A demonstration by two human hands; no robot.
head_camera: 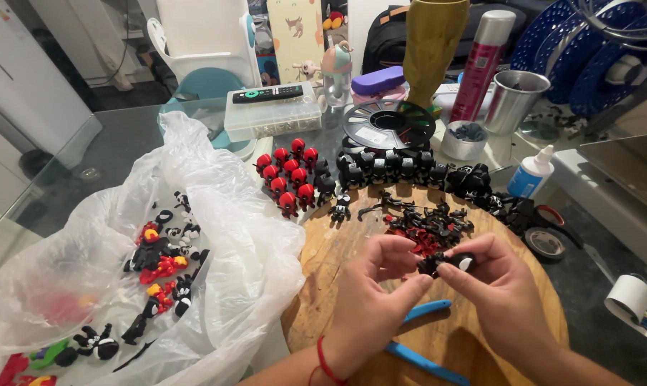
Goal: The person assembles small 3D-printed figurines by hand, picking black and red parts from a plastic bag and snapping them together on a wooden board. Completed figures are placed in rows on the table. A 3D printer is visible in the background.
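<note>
My left hand (377, 297) and my right hand (498, 282) meet over a round wooden board (473, 329), both pinching one small black figure (446, 263) with a white patch. The left thumb and forefinger hold its left end, the right fingers its right end. Just behind the hands lies a heap of small black and red parts (423, 225). Blue-handled pliers (420, 336) lie on the board under my wrists. A red string circles my left wrist.
Rows of red figures (289, 175) and black figures (402, 168) stand behind the board. A clear plastic bag (216, 236) holding several figures lies left. A filament spool (388, 123), metal cup (513, 100), glue bottle (532, 171), tape rolls (545, 241) and remote (267, 93) crowd the glass table.
</note>
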